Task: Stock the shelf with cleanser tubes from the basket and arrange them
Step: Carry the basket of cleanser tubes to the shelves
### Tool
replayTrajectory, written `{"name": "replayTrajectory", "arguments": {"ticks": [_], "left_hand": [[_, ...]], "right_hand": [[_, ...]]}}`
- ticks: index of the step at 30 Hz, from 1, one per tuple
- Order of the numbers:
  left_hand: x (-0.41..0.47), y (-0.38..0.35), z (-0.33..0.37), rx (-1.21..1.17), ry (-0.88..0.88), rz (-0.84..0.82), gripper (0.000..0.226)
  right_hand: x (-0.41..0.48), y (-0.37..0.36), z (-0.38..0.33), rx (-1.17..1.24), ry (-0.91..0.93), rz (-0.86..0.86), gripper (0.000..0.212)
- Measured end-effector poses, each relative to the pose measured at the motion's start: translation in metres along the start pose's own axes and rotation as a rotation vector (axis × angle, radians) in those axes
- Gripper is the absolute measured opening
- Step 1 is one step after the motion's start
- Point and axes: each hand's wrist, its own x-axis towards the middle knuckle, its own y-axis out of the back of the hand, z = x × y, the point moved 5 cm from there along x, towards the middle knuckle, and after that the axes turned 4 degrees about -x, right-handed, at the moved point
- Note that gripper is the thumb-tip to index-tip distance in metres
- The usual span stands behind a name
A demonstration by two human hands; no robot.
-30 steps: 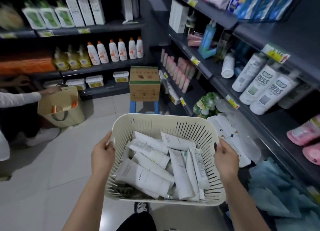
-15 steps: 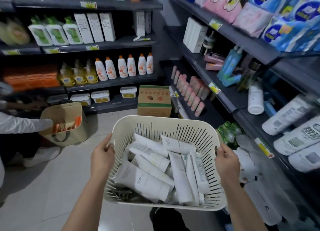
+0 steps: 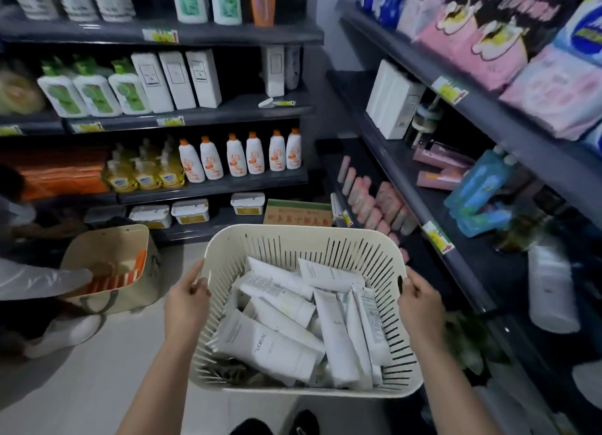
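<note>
I hold a cream slotted plastic basket in front of me at waist height. My left hand grips its left rim and my right hand grips its right rim. Inside lie several white cleanser tubes, piled flat and crossing each other. Dark shelves run along my right side, with pink tubes, blue bottles and white bottles on them.
Shelves at the back hold white, orange-capped and yellow bottles. A cardboard box stands just beyond the basket. At the left a person in a white sleeve reaches into a beige bag on the floor.
The view has tilted up and come closer to the shelves; higher shelves with pink and blue packs now show. Both hands keep the same grip on the basket.
</note>
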Motion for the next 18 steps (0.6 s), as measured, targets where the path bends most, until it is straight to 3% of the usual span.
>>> {"name": "replayTrajectory", "arguments": {"ticks": [18], "left_hand": [[0.224, -0.110, 0.080, 0.004, 0.022, -0.023, 0.043]], "right_hand": [[0.206, -0.125, -0.076, -0.089, -0.111, 0.040, 0.031]]}}
